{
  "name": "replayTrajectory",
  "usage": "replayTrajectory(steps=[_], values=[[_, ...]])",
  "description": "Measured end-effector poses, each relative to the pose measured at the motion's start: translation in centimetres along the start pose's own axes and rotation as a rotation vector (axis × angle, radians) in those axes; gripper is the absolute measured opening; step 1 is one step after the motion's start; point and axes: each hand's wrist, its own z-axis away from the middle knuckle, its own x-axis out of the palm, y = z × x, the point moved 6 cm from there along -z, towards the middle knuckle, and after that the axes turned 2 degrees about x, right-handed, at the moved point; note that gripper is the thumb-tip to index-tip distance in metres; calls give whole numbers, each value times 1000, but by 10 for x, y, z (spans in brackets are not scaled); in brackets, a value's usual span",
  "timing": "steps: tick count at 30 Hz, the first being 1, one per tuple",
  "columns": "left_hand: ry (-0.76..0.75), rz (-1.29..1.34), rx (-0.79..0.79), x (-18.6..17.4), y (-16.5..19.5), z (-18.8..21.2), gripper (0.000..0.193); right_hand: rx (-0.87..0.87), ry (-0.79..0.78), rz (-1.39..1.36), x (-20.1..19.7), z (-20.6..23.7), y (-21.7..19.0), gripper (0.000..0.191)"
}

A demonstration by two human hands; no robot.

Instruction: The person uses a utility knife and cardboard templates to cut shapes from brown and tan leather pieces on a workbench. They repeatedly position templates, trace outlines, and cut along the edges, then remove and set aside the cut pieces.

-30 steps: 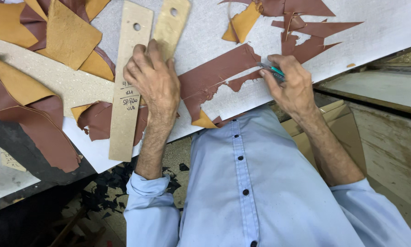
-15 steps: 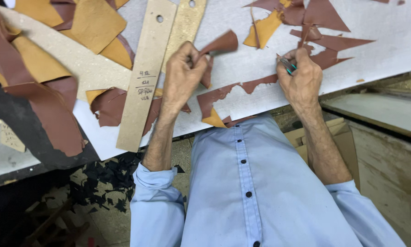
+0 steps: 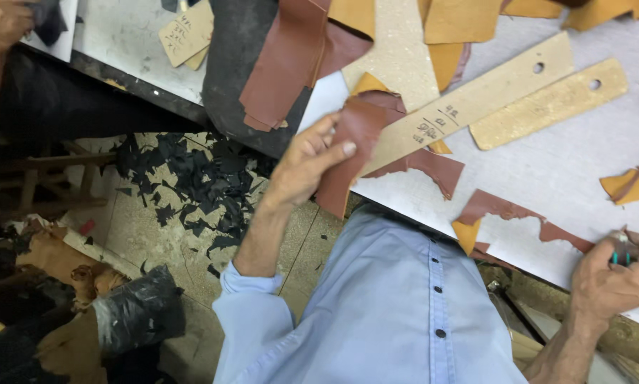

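Hands: left (image 3: 307, 165) pinching leather piece (image 3: 348, 153).

The green-handled tool (image 3: 621, 256) is mostly hidden inside the right hand (image 3: 611, 281).

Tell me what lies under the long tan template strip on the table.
Under the long tan template strip, reddish-brown leather sticks out along its lower edge, with a small yellow-tan scrap. How far they reach beneath is covered. The left hand holds another brown piece at the strip's lower end.
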Motion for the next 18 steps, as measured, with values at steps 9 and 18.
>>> replayTrajectory(steps=[9,18], values=[[166,-604,6,-150,64,-54,56,221,-10,262,20,19,19,20],[174,-1540,483,-11,25,5,65,186,-69,-83,-22,-18,-19,5]])
